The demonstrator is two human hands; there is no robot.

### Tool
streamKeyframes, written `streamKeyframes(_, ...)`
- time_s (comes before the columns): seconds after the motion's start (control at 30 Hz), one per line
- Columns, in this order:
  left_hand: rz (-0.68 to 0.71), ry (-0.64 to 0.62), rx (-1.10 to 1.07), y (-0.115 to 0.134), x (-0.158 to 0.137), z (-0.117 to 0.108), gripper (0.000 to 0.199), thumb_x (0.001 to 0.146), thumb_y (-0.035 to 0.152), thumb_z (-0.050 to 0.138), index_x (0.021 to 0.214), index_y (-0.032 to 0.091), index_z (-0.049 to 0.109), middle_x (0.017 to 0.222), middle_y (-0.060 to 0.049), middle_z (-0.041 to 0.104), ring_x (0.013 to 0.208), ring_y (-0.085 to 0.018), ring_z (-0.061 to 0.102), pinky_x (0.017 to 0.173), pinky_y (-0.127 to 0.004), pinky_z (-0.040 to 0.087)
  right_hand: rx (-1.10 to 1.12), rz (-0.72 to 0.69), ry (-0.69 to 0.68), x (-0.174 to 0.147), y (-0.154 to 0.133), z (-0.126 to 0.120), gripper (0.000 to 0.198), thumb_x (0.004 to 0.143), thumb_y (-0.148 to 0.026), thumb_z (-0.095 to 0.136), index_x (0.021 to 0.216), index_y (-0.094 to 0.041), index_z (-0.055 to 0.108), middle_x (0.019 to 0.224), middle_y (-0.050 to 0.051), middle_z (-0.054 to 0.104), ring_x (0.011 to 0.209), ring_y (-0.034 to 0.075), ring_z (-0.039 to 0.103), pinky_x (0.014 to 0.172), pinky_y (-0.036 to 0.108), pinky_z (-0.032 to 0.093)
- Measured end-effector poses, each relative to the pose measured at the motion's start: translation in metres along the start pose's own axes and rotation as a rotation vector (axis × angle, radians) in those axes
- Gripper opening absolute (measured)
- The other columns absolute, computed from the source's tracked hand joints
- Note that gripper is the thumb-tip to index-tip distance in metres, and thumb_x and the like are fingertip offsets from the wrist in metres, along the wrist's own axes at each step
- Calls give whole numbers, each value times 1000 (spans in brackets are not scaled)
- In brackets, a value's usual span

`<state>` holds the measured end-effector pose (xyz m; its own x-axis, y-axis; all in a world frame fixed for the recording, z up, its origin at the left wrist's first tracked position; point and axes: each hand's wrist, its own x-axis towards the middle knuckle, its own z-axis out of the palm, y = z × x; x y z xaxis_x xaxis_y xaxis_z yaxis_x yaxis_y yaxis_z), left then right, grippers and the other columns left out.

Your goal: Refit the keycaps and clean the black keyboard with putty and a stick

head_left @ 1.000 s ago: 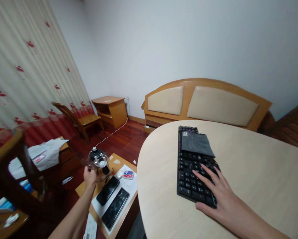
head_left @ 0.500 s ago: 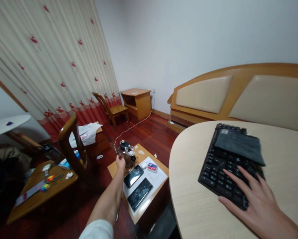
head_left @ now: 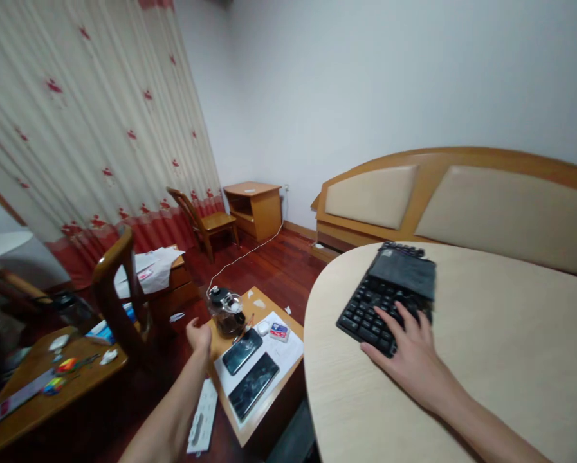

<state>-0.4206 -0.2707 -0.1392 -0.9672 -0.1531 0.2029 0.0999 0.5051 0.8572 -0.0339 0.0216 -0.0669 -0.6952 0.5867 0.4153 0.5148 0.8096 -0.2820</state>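
My right hand point(head_left: 413, 347) lies with spread fingers over the near end of a black keyboard point(head_left: 363, 315) on the pale round table. A dark grey cloth pouch point(head_left: 404, 273) rests across the keyboard's far part. Away to the left, my left hand point(head_left: 199, 335) hangs beside a low wooden stand, its fingers loosely bent and apart, with nothing visible in them. Just right of it stands a dark see-through pot point(head_left: 225, 318) with a black lid. In front of the pot, a smaller phone point(head_left: 242, 351) and a larger one point(head_left: 254, 386) lie on white paper.
The low stand point(head_left: 244, 437) also bears a white case point(head_left: 263, 328) and a red-and-blue box point(head_left: 279, 332). A white power strip point(head_left: 204, 418) is on the floor. Left are a wooden chair point(head_left: 112, 270) and small colourful items point(head_left: 54, 386). A headboard point(head_left: 370, 196) stands behind the round table point(head_left: 485, 308).
My left hand has come away from the pot and moved left. My right hand stays on the keyboard. The view has shifted, bringing the white power strip into sight.
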Motion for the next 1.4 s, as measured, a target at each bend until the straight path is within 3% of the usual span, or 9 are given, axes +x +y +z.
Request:
streamKeyframes(0.2,184,322,-189,98,11,-19,46,86,10,45,133,9,40,144,-20,37,136,-28,40,112,-42,36,44,139,-53,12,-26,-9,78,80,-61,64,144,-19,52,159,16,24,147,51,6,118,61,19)
streamKeyframes(0.27,461,296,-328,146,-14,-13,43,87,15,47,130,14,42,145,-16,39,137,-26,41,113,-39,36,74,156,-62,17,-30,-8,79,79,-62,66,145,-20,51,161,15,22,147,51,5,117,63,19)
streamKeyframes(0.37,862,-39,-420,216,-82,7,35,95,27,47,129,20,47,151,-13,35,140,-26,39,114,-40,36,115,190,-83,27,-37,-4,85,77,-65,67,147,-21,48,163,15,20,147,53,2,117,64,16)
streamKeyframes(0.5,1089,-624,-171,274,-177,58,52,92,46,58,138,23,50,161,-14,23,149,-33,24,118,-47,28,167,151,-170,44,-46,-7,91,80,-63,64,154,-17,37,164,16,23,150,47,-3,119,64,3)
streamKeyframes(0.67,924,-891,255,289,-228,119,103,75,74,66,156,24,27,164,-25,10,145,-53,19,108,-70,24,271,69,-249,23,-30,-35,94,85,-56,61,159,-15,21,167,14,14,153,35,-5,123,54,8)
streamKeyframes(0.8,876,-912,392,282,-226,137,125,62,83,68,159,22,19,163,-28,13,140,-57,28,105,-73,23,240,1,-298,-37,11,-71,72,92,-52,56,152,-17,40,167,11,17,154,28,10,124,45,17)
streamKeyframes(1.13,941,-769,446,255,-187,152,113,65,71,70,155,20,26,148,-23,46,129,-47,49,98,-56,42,-124,339,-102,-147,164,-149,64,97,-60,40,142,-17,54,158,15,38,148,29,30,121,50,25)
streamKeyframes(1.3,1024,-778,456,276,-182,156,110,63,58,75,152,12,29,150,-26,42,133,-45,46,105,-57,38,-135,381,-146,-164,189,-172,67,96,-64,39,145,-20,51,156,14,42,146,30,34,119,52,28)
streamKeyframes(1.4,1231,-785,280,309,-217,152,92,72,42,66,148,3,33,153,-29,36,143,-43,34,114,-56,30,-133,353,-172,-151,189,-183,60,96,-59,42,138,-18,58,146,15,54,136,30,47,114,48,35)
